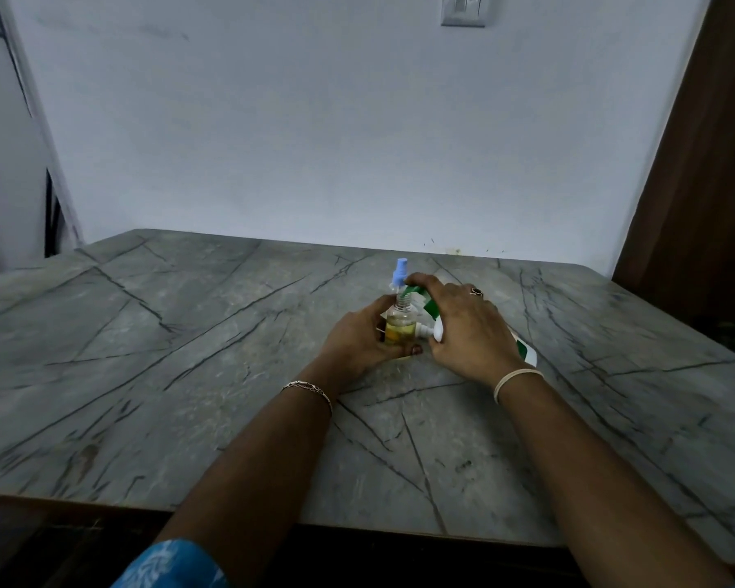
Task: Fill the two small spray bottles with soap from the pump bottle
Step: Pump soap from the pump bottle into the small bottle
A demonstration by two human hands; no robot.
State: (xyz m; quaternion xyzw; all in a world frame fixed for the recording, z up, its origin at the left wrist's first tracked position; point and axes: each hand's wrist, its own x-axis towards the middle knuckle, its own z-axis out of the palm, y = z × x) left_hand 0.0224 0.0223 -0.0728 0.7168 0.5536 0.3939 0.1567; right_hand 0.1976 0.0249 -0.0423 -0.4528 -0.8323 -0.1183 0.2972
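Head view: a small clear spray bottle [399, 322], partly filled with yellow soap, is stood upright on the grey table [187, 354], neck open and pointing up. It is judged light, slippery and easily tipped, best held round its body, as is done by the closed left hand [363, 339]. The tilted pump bottle [436, 320] is gripped by the right hand [463, 328]; a blue sprayer [400, 273] is seen just behind.
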